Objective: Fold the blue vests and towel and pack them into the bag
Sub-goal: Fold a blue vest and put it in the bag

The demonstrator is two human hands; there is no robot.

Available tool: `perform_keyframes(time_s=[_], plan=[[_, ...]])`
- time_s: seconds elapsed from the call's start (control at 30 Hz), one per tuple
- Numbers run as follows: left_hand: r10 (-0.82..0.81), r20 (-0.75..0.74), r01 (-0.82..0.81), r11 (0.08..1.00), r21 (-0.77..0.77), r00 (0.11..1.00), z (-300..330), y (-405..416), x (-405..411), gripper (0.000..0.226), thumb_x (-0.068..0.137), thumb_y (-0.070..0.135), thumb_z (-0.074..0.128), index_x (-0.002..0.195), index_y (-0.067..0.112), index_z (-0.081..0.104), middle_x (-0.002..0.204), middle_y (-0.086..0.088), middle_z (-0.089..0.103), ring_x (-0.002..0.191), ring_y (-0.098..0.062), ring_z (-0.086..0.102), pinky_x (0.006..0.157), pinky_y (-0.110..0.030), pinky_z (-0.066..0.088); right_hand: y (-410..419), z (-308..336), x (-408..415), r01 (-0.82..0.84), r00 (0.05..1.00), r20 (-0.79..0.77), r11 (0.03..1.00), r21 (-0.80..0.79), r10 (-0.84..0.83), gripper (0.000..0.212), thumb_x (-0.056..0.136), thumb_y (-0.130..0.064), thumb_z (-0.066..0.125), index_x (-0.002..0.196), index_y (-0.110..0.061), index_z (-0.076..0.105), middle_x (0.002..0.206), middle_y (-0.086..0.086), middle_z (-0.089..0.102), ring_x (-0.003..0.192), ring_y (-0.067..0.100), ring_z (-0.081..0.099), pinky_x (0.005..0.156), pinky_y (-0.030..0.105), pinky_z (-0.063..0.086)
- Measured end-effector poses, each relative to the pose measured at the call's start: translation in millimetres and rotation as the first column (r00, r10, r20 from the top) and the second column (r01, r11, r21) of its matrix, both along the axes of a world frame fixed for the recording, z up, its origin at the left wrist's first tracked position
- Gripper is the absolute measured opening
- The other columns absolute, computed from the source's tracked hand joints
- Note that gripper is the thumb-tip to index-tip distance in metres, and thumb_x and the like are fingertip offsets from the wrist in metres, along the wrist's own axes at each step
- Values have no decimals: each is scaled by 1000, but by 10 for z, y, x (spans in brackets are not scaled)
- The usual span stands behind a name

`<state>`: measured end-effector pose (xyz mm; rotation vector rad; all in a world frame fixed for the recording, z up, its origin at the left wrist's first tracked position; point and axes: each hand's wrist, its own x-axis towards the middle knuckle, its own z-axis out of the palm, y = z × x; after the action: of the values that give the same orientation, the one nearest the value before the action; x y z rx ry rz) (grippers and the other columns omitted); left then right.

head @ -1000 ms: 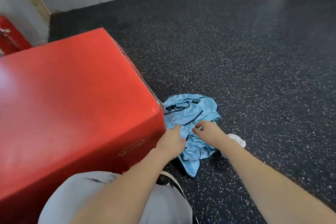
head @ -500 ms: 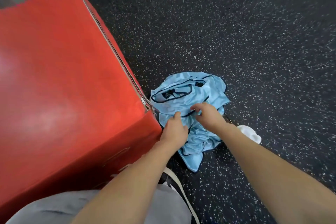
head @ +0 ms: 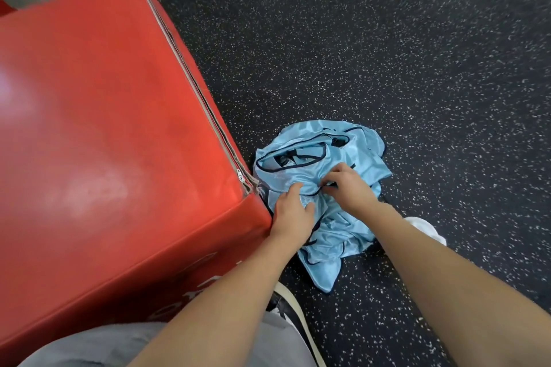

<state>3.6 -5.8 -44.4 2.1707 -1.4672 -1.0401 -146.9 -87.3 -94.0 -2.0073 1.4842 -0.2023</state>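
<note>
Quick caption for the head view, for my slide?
Both hands, left hand and right hand, grip crumpled blue vests on the floor beside a red box.

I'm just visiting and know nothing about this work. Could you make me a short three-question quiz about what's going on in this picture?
1. True or false: the blue vests lie neatly folded on the red padded box.
2. What does the right hand pinch? A) a vest's dark trim B) a white cloth C) the box's zipper
3. Fill in: a white cloth peeks out beyond the right ____.

Key
1. False: they lie crumpled on the speckled floor beside the box, with the left hand gripping them.
2. A
3. forearm
</note>
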Motion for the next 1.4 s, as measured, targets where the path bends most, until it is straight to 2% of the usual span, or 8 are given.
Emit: perform_keyframes(time_s=[0.23,0.33,0.47,0.73,0.9,1.1,1.3,1.4], plan=[[-1,-44,-3,996,-92,999,262,41,-29,46,97,21,63,142,26,51,136,-2,47,117,-21,53,102,-22,35,55,500,-50,42,986,156,993,112,-59,5,98,-16,62,99,-21,64,96,-2,67,65,10,59,58,20,41],[-2,-58,-7,989,-148,998,488,37,-76,49,95,22,66,141,26,51,137,0,46,114,-23,59,107,-37,44,100,885,-78,18,979,203,997,75,-33,6,98,-17,63,95,-22,62,87,-6,66,62,12,62,58,18,43],[-33,-46,20,970,-244,998,922,47,-130,48,94,15,64,140,20,52,140,-3,47,123,-22,54,108,-34,41,193,1549,-92,2,982,187,999,-46,7,7,95,-23,67,95,-17,70,86,-2,70,73,16,65,70,28,48],[-85,3,75,867,-493,996,2181,56,-110,40,93,16,60,132,24,60,130,-1,55,111,-21,59,102,-39,47,481,3154,-242,27,978,206,954,-298,37,11,98,-24,62,96,-24,73,86,-20,67,78,-8,58,69,6,40],[-180,-28,127,788,-603,983,3228,98,-70,26,92,31,69,118,36,68,106,14,63,94,-8,62,87,-29,52,690,4197,-296,68,967,253,915,-398,39,11,98,-26,63,95,-24,74,81,-21,68,72,-8,58,71,18,42],[-284,-49,185,735,-652,958,4303,270,-86,25,90,34,74,111,19,75,99,5,72,91,-11,65,79,-26,49,991,5261,-313,93,956,284,844,-528,72,12,89,-24,74,100,-29,75,100,-16,72,96,6,64,89,26,50],[-112,88,135,548,-825,990,5150,624,55,13,92,21,63,84,20,73,72,11,67,67,-3,61,59,-12,43,1290,6007,-271,114,976,215,732,-672,45,15,90,-18,73,103,-24,74,99,-6,71,90,10,62,81,23,49],[-26,111,109,477,-872,994,5583,800,300,14,90,20,62,81,15,71,70,6,67,68,-10,62,67,-24,49,1412,6265,-160,136,982,187,685,-716,0,15,90,-24,73,103,-18,75,95,-2,71,90,17,65,82,33,51]])
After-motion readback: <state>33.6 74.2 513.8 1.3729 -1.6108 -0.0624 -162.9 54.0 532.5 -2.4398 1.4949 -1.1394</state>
